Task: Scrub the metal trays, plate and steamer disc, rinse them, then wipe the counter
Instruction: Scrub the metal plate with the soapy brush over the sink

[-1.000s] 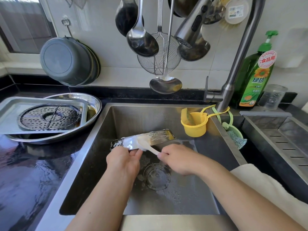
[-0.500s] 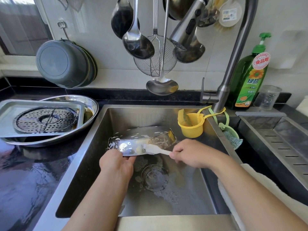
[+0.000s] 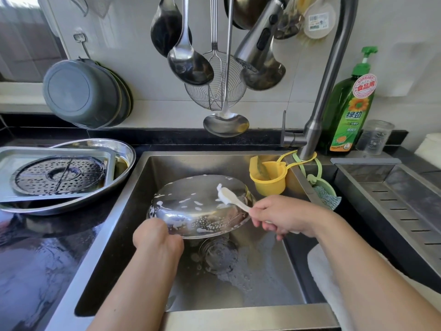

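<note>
A black stone counter [image 3: 35, 254] is lying wet and glossy to the left of a steel sink [image 3: 238, 163], and white wall tiles are rising behind both. Ladles [image 3: 191, 60] and a wire skimmer [image 3: 216, 91] are hanging above the basin beside the tap's spray head [image 3: 257, 39]; a grey basin [image 3: 81, 93] is hanging further left. A green soap bottle [image 3: 349, 108] is standing behind the tap.

Over the sink, an oval metal tray [image 3: 198, 206] is tilting bottom-up, shiny and flecked with white foam. The left hand [image 3: 157, 237] is gripping its near edge, fingers curled under and out of sight. The right hand [image 3: 284, 216] is clasping a white brush [image 3: 229, 195], whose foamy head is touching the tray's underside. Suds are pooling round the drain strainer [image 3: 218, 254], which the tray is partly covering.

On the counter, a perforated round steamer disc [image 3: 58, 175] is sitting on a rectangular tray [image 3: 14, 154], itself resting inside an oval plate [image 3: 124, 149]; both are running past the left edge. A yellow cup [image 3: 269, 180] is hanging at the sink's back corner. A pale cloth [image 3: 324, 271] is lying under the right forearm, mostly hidden.
</note>
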